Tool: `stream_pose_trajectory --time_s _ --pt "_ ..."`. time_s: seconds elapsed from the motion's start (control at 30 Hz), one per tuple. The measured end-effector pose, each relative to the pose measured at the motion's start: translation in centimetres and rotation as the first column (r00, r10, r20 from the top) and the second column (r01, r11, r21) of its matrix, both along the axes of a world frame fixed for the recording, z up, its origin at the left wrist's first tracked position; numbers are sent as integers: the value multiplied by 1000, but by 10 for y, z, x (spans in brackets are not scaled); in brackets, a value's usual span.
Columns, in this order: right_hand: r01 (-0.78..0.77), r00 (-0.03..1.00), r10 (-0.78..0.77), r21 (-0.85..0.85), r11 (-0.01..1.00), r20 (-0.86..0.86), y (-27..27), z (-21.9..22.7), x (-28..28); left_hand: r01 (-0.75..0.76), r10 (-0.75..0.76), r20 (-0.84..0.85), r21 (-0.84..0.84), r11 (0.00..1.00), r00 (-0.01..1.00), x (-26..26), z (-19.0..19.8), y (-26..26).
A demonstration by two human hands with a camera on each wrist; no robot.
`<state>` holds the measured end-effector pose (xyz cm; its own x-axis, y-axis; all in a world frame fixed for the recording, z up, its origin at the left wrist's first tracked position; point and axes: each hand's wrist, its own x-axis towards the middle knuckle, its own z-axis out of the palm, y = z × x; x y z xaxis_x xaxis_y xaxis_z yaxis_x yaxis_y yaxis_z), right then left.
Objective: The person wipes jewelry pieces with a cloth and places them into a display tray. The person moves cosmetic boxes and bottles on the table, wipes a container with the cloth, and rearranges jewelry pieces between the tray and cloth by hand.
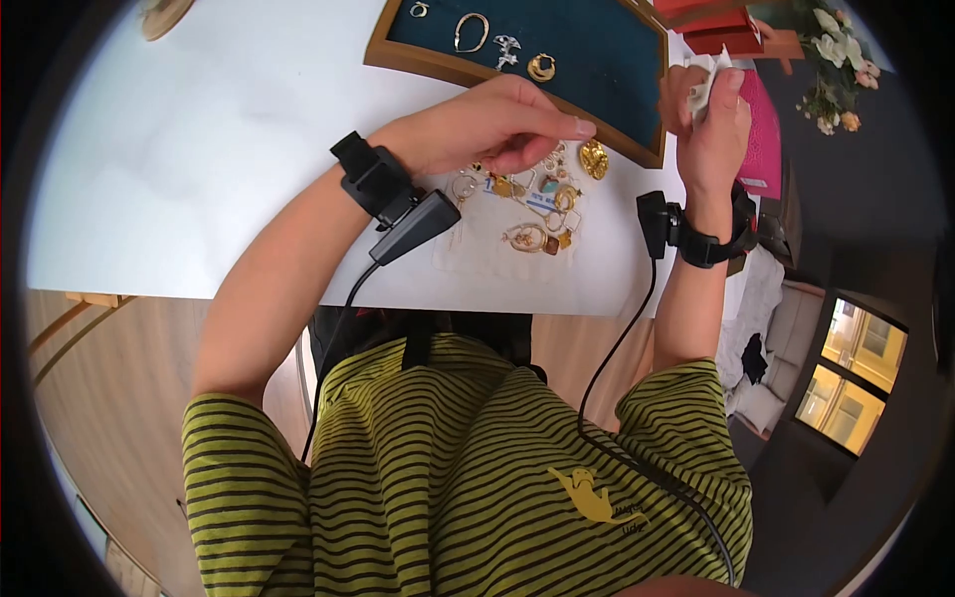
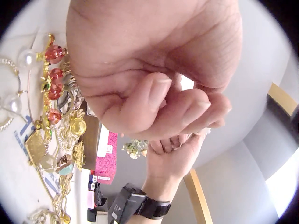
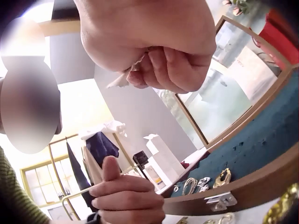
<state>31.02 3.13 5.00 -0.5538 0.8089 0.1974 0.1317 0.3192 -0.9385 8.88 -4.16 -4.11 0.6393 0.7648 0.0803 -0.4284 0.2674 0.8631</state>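
Observation:
My right hand (image 1: 718,139), raised at the right by the tray's corner, grips a crumpled white tissue (image 1: 704,95); a pointed end of the tissue (image 3: 120,80) sticks out from the curled fingers in the right wrist view. My left hand (image 1: 502,124) hovers over the jewelry pile (image 1: 527,204) near the tray's front edge. Its fingers are curled in, and nothing shows in them. In the left wrist view, a gold bracelet with red beads (image 2: 55,91) and a pearl (image 2: 27,57) lie beside this hand. A gold textured piece (image 1: 594,159) sits near the thumb tip.
A wooden tray (image 1: 662,99) lined in dark teal holds a ring (image 1: 419,10), a bracelet (image 1: 472,33), a silver piece (image 1: 506,52) and gold earrings (image 1: 541,68). Beyond its right side are a pink box (image 1: 762,129), a red box (image 1: 716,38) and flowers (image 1: 841,45).

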Motion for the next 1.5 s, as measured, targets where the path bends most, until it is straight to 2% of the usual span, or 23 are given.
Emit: stream_pose_trajectory --time_s 0.03,0.1,0.13,0.2,0.27,0.33,0.37,0.43,0.47,0.5,0.53,0.6,0.8,1.0,1.03,1.13,1.2,1.23,1.3,1.33,1.4,1.43,1.5 --pt "10 1000 -10 -3 1000 0 -5 0 4 -4 4 -4 -13 1000 1000 0 1 0" --pt "49 979 -16 -157 986 205 -21 1 12 1 -1 2 -24 1000 1000 1 -1 1" --pt "55 979 -21 -163 985 202 -32 1 9 -4 4 7 -30 1000 1000 1 -2 2" --pt "98 949 -18 -241 966 314 -52 -2 -5 -16 16 -2 -38 999 1000 1 -4 3" --pt "83 955 11 -304 949 297 -59 -12 2 -29 29 -11 -49 998 1000 1 -5 5" --pt "16 948 38 -167 986 315 -65 -25 7 -33 33 -4 -16 999 999 1 -7 6" --pt "22 949 34 -174 985 314 -68 -28 7 -26 26 -5 -23 999 1000 1 -8 7" --pt "-44 909 53 -31 999 413 -74 -34 -1 -18 18 -9 -26 999 1000 1 -8 9" --pt "-83 886 55 41 996 461 -78 -36 -7 -14 13 -12 -29 999 1000 1 -9 10" --pt "-95 815 19 101 990 579 -82 -33 -12 -19 19 -10 -29 999 1000 2 -9 10" --pt "-91 817 16 100 991 577 -83 -38 -13 -25 25 -8 -29 999 1000 2 -9 10" --pt "-223 725 -53 307 925 686 -83 -51 -12 -26 26 -1 -21 999 1000 2 -8 10" --pt "-314 624 -81 344 885 777 -80 -53 -17 -26 26 32 -4 1000 999 2 -11 10" --pt "-367 575 -119 385 847 809 -78 -60 -19 -47 47 8 4 999 999 7 -12 10" --pt "-367 575 -119 385 847 809 -78 -59 -19 -52 52 8 6 999 999 7 -13 10" --pt "-316 658 -131 430 846 742 -78 -53 -20 -5 3 76 21 1000 997 5 -15 14" --pt "-212 740 -47 299 930 671 -75 -40 -18 -27 28 47 -28 999 999 5 -13 13" --pt "-211 740 -49 301 930 671 -74 -37 -15 -45 47 16 -74 996 999 6 -11 12" --pt "18 830 -31 29 999 556 -70 -33 -9 -34 34 20 -28 999 999 8 -15 14" --pt "24 831 -39 34 999 555 -69 -30 -7 -26 26 21 16 1000 999 8 -13 15" --pt "125 901 -24 -207 970 433 -64 -24 -5 -39 40 -46 16 999 998 9 -8 10" --pt "134 903 -40 -193 972 428 -62 -23 -5 -55 57 -112 15 998 992 10 -2 7" --pt "169 936 -65 -281 945 345 -60 -23 -1 -31 34 -138 22 999 990 13 -3 7"
